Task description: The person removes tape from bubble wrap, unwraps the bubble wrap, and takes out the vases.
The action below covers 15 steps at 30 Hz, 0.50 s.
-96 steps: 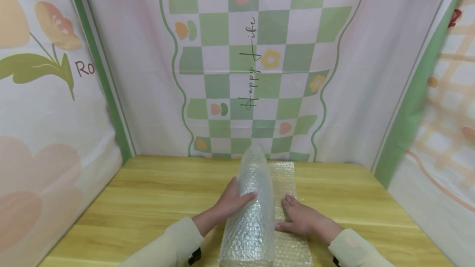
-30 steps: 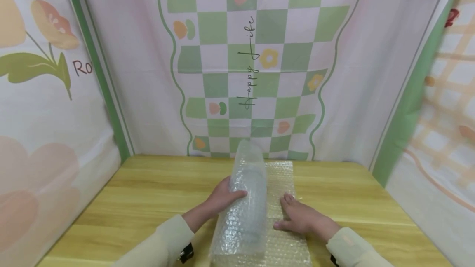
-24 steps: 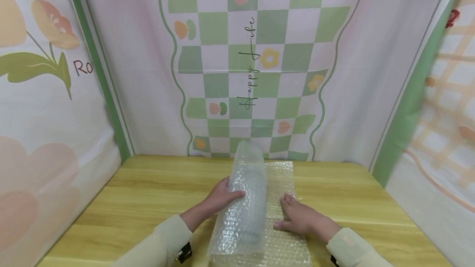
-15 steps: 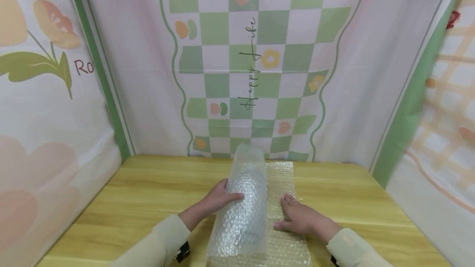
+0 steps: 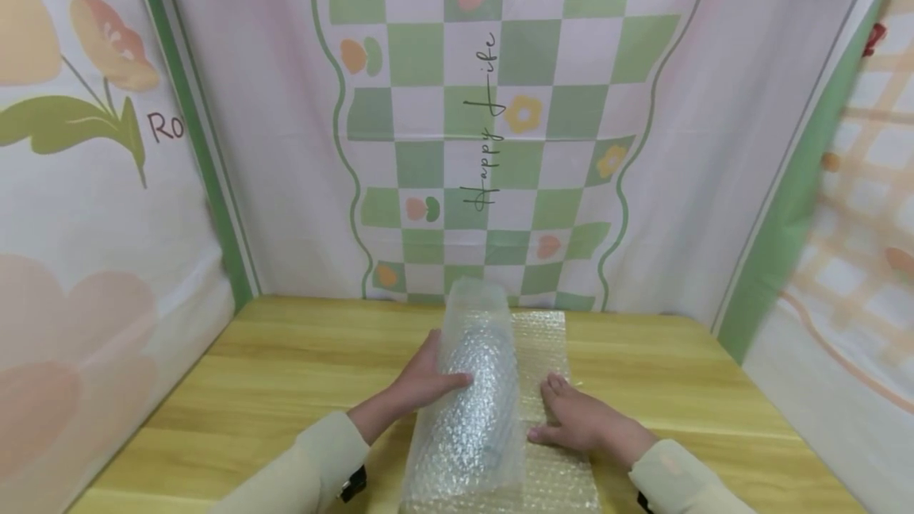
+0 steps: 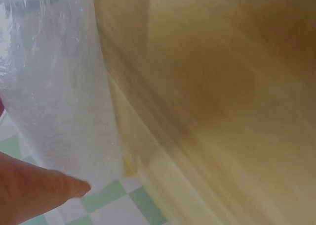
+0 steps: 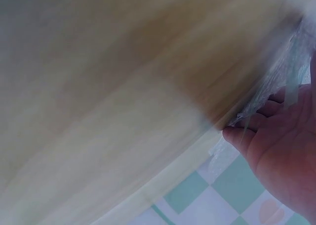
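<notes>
A sheet of clear bubble wrap (image 5: 553, 470) lies on the table, and part of it is folded over into a thick roll (image 5: 474, 403). Something rounded and pale shows faintly inside the roll; its kind is hidden by the wrap. My left hand (image 5: 421, 377) grips the roll's left side, thumb over the top, other fingers along the side. In the left wrist view one digit (image 6: 44, 190) shows beside the wrap (image 6: 59, 86). My right hand (image 5: 581, 416) presses on the flat part to the right, fingers extended; the right wrist view shows its palm side (image 7: 286, 151) against the wrap.
The wood-grain table (image 5: 286, 387) extends on both sides of the wrap. A checked green and white cloth (image 5: 521, 157) hangs at the back edge, touching or close behind the roll's far end. Printed cloths hang at left (image 5: 93, 205) and right (image 5: 857, 236).
Compared with about three seconds ago, my left hand and the roll have shifted left, baring more of the flat sheet. Over the last second they barely move. My right hand stays in place.
</notes>
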Motion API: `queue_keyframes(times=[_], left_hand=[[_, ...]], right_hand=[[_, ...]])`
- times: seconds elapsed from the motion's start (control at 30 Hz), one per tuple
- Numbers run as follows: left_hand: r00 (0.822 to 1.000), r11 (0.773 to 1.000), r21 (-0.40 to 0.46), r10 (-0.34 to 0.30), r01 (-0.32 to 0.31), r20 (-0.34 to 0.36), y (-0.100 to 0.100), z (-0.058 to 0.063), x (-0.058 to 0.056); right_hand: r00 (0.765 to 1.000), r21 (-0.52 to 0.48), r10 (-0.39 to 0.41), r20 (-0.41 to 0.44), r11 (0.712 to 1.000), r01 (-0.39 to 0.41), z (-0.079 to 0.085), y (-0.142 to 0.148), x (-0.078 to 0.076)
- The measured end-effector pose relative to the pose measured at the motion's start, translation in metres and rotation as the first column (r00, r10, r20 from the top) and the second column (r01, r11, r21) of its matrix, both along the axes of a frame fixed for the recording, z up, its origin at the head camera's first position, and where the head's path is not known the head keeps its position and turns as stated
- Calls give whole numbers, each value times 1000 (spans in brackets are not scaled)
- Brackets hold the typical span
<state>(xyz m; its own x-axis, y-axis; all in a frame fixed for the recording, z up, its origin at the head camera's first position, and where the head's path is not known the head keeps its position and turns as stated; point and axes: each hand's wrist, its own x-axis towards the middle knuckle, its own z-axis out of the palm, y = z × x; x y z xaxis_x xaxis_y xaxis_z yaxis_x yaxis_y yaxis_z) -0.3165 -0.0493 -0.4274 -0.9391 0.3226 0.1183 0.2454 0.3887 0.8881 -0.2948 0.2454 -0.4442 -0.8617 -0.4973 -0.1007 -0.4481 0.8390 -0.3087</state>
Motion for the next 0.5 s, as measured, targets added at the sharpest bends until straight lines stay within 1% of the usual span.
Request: queue_keyframes(times=[0.07,0.17,0.37,0.5], left_hand=[[999,999,-43,-1,-1,-39,2,2,0],[995,994,-105,-22,11,-101,5,6,1],[985,989,-140,-59,36,-163,10,14,8],[979,986,-160,-66,35,-192,12,15,9]], right_hand=[[1000,-2,-1,-1,1000,1,-1,0,0],[1000,-4,-2,4,1000,2,0,0,0],[1000,1,1,6,1000,-1,1,0,0],[1000,1,2,-2,1000,-2,1,0,0]])
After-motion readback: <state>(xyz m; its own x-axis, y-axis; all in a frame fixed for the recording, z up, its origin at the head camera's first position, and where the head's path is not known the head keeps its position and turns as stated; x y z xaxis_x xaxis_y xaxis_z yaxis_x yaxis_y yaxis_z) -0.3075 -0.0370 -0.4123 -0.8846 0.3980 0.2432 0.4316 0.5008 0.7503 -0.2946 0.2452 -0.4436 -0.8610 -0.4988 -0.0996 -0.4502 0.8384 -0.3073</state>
